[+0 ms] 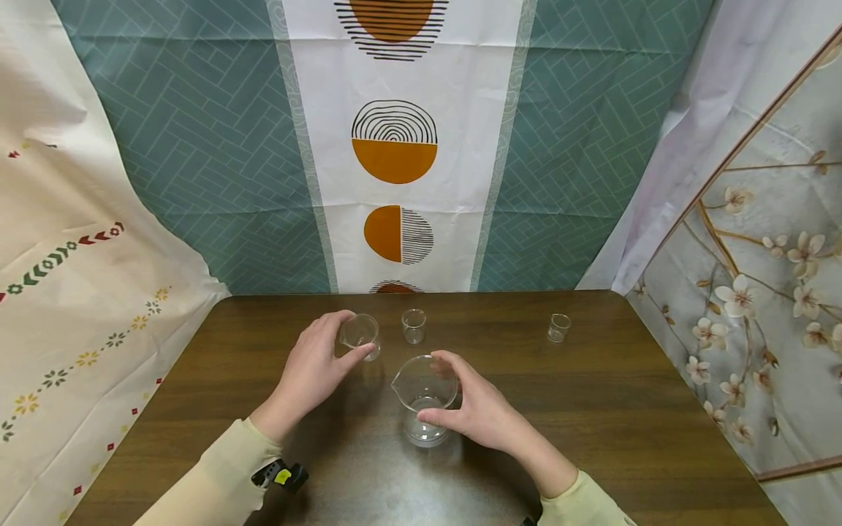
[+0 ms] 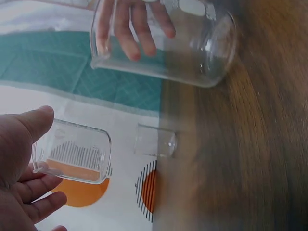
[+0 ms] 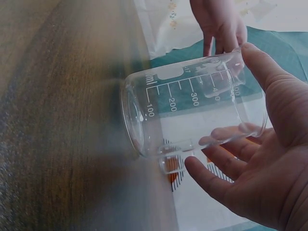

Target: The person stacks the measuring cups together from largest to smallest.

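Note:
My left hand (image 1: 314, 361) grips a clear glass beaker (image 1: 360, 333) near its rim, thumb on one side and fingers on the other. In the left wrist view the base of this beaker (image 2: 79, 151) shows raised above the table. A larger spouted beaker (image 1: 421, 394) is held in my right hand (image 1: 483, 413), between thumb and fingers around its upper part. White volume marks run along this large beaker (image 3: 183, 98) in the right wrist view. Both beakers are see-through and no contents show in them. The large one is lower and nearer to me.
A small glass beaker (image 1: 414, 326) stands at the back middle of the brown wooden table (image 1: 592, 438), just right of the left-hand beaker. Another small beaker (image 1: 558, 329) stands at the back right. Patterned cloths (image 1: 559, 183) hang behind the table and at its sides.

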A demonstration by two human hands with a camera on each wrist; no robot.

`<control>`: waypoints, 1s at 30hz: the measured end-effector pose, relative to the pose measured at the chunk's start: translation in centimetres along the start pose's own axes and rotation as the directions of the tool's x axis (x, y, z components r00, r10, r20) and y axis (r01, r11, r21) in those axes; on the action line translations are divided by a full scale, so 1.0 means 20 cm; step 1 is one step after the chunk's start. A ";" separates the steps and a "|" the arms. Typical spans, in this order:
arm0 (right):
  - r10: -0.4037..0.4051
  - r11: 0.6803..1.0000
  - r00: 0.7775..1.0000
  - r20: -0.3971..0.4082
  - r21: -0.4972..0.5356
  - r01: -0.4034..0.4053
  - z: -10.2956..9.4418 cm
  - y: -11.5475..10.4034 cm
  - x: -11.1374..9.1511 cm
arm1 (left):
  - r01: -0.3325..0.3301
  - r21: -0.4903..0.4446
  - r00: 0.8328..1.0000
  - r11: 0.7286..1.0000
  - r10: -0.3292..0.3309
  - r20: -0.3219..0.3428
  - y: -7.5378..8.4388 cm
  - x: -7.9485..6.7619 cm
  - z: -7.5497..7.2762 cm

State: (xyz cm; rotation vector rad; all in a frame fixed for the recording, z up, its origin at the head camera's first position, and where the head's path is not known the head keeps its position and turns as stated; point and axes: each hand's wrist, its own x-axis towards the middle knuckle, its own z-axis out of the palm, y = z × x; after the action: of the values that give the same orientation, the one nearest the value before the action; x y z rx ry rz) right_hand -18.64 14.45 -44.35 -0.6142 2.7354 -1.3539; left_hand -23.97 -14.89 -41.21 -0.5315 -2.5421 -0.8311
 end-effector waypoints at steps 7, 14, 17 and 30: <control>0.003 1.000 1.000 0.004 0.002 -0.003 0.00 0.00 0.00 | -0.031 -0.027 0.999 0.999 0.031 0.009 0.06 -0.03 -0.03; 0.005 1.000 1.000 -0.001 0.000 -0.005 0.00 0.00 0.00 | -0.050 -0.055 0.998 0.997 0.051 0.021 0.14 -0.05 -0.05; 0.003 1.000 1.000 0.002 0.003 -0.003 0.00 0.00 0.00 | -0.047 -0.069 0.998 0.997 0.049 0.029 0.17 -0.05 -0.06; -0.004 1.000 1.000 0.003 -0.002 0.004 0.00 0.00 0.00 | -0.063 -0.092 0.996 0.994 0.068 0.050 0.25 -0.08 -0.07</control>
State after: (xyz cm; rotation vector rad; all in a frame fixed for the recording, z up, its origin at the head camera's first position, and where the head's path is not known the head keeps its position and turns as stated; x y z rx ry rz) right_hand -18.63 14.43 -44.47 -0.6210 2.7352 -1.3496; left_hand -19.88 -12.32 -38.59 -0.6709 -2.5294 -0.9235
